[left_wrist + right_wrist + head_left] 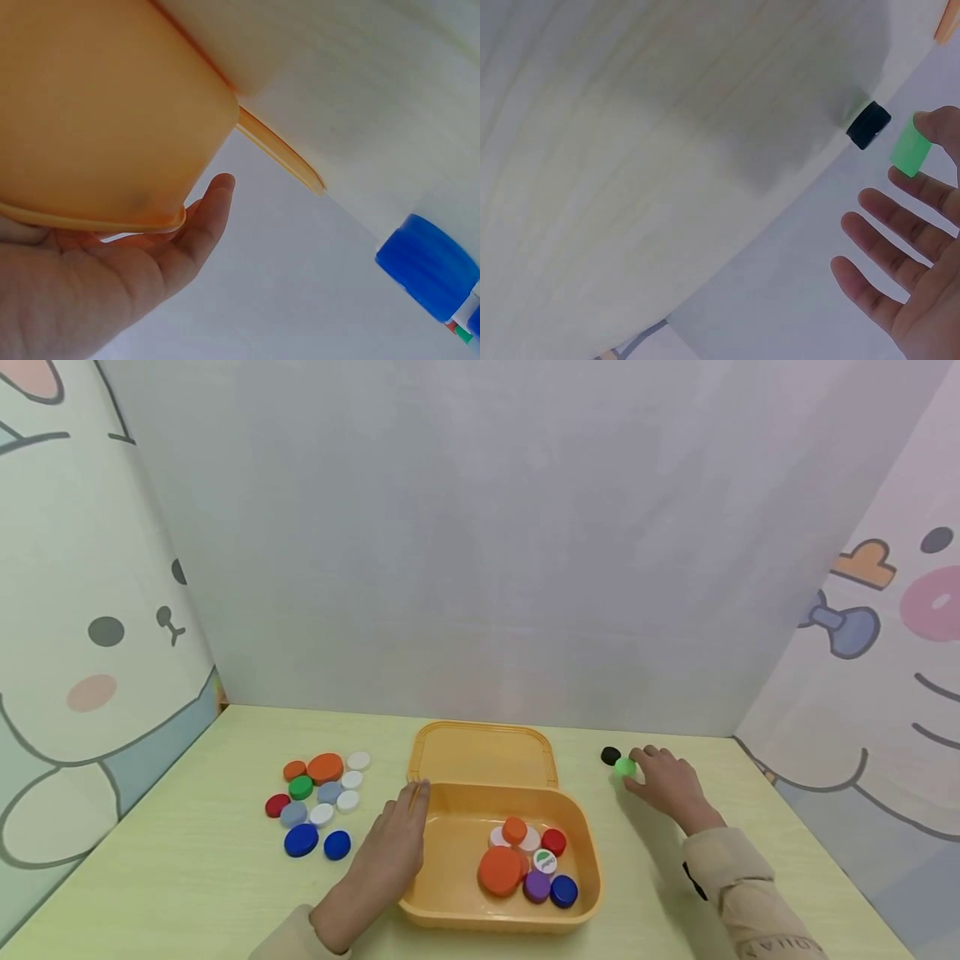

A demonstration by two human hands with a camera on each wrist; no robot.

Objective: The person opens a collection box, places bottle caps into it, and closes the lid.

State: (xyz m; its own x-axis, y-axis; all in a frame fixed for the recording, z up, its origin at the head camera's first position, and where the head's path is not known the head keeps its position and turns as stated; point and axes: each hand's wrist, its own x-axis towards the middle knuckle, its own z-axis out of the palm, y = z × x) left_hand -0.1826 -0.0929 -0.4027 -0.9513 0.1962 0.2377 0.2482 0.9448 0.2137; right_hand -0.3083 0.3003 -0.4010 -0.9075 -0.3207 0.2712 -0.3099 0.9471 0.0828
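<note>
Between thumb and index finger, my right hand pinches a light green bottle cap on its edge. The other fingers of that hand spread out loosely. A black cap lies on the table just left of the green one. My left hand rests along the left rim of an orange plastic box, fingers fairly straight and pointing away from me. In the left wrist view the box wall overlaps part of this hand. Inside the box, orange, white, red, purple and blue caps gather toward the right.
Left of the box lies a loose group of caps, with a green cap, a large orange cap and a dark blue cap among them. The orange box lid lies flat behind the box. A grey curtain hangs along the table's back.
</note>
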